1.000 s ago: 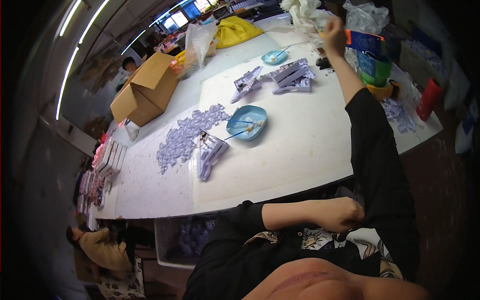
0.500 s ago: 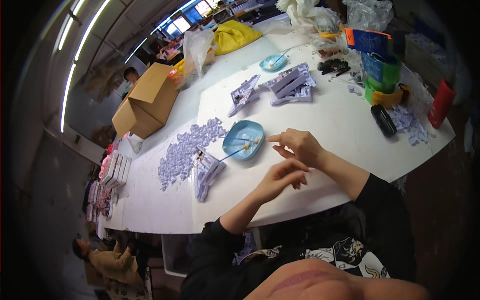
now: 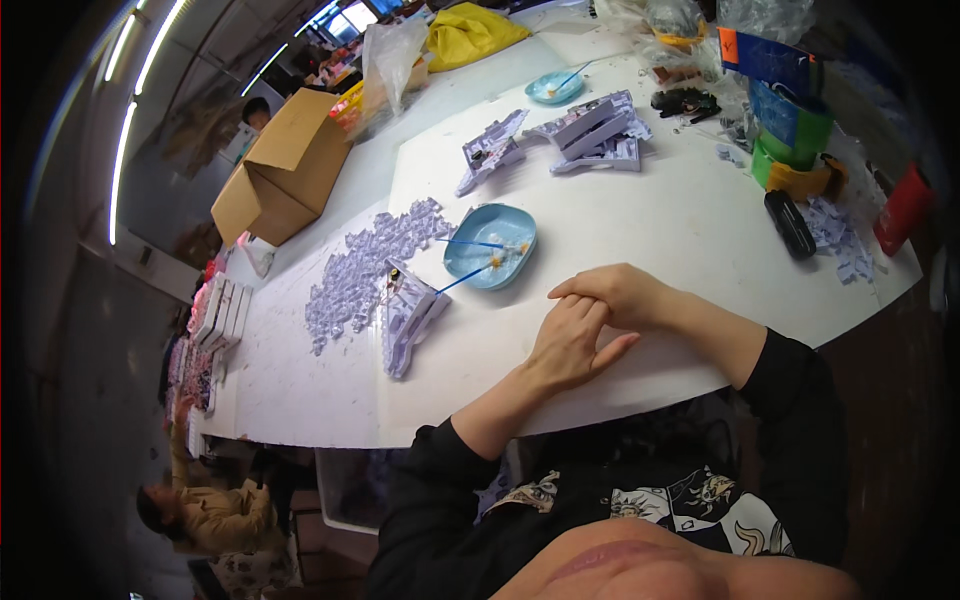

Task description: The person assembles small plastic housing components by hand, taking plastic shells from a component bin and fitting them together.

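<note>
My left hand (image 3: pixel 568 345) and my right hand (image 3: pixel 632 296) rest together above the white tabletop near its front edge. Neither holds an object. The left hand's thumb stands out to the side, and its fingers reach under the right hand. The right hand's forefinger lies across them; its other fingers are mostly hidden. Beyond my hands is a blue dish (image 3: pixel 470 262) with pale yellowish stuff and two blue sticks (image 3: pixel 462 280) leaning on its rim. Left of the dish lies a lavender plastic casing (image 3: pixel 410 318) with small parts fitted in it.
A heap of small lavender pieces (image 3: pixel 350 275) spreads at the left. More lavender casings (image 3: pixel 595 135) and a second blue dish (image 3: pixel 553 88) are farther back. Tape rolls (image 3: pixel 800 150), a black object (image 3: pixel 790 225) and a red cylinder (image 3: pixel 903 210) stand right. A cardboard box (image 3: pixel 285 165) is at far left.
My hands have come together: they were apart with loosely bent fingers, and now the right lies over the left's fingers. The whole view has shifted slightly. Another person at lower left has raised an arm.
</note>
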`<state>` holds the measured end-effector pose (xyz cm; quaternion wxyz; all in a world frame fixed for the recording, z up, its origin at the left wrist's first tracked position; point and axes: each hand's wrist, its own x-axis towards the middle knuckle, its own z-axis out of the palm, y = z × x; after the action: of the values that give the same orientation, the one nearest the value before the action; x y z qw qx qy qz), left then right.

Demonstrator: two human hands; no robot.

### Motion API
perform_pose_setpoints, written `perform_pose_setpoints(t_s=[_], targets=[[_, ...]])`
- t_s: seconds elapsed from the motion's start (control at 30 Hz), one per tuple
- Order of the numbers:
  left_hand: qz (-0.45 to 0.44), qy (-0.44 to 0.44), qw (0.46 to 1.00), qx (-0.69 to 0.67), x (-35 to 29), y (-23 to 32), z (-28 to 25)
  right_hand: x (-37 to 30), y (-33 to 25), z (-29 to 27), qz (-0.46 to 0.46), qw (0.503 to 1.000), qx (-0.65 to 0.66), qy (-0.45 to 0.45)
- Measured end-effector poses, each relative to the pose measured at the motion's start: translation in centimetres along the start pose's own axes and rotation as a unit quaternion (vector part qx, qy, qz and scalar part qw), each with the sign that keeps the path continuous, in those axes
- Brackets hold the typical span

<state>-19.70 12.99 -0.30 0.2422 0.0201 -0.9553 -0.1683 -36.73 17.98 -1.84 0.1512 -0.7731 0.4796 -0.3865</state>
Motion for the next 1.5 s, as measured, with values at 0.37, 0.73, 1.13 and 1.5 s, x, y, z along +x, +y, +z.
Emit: perform_pose_setpoints(t_s=[0.37, 0.73, 1.13, 1.5], targets=[[0.037, 0.040, 0.998, -0.029, 0.2, -0.8, 0.6, -0.6, -1.0, -0.3, 0.043, 0.999, -0.028, -0.007], [0.024, 0.024, 0.998, -0.043, 0.2, -0.8, 0.6, -0.8, -0.1, 0.0, 0.029, 0.999, -0.040, 0.012], [0.030, 0.020, 0.998, -0.043, 0.2, -0.6, 0.6, -0.9, 0.0, 0.3, 0.007, 0.997, -0.059, 0.044], [0.036, 0.028, 0.998, -0.046, 0.3, -0.4, 0.5, -0.9, -0.3, 0.0, 0.017, 0.998, -0.049, 0.037]])
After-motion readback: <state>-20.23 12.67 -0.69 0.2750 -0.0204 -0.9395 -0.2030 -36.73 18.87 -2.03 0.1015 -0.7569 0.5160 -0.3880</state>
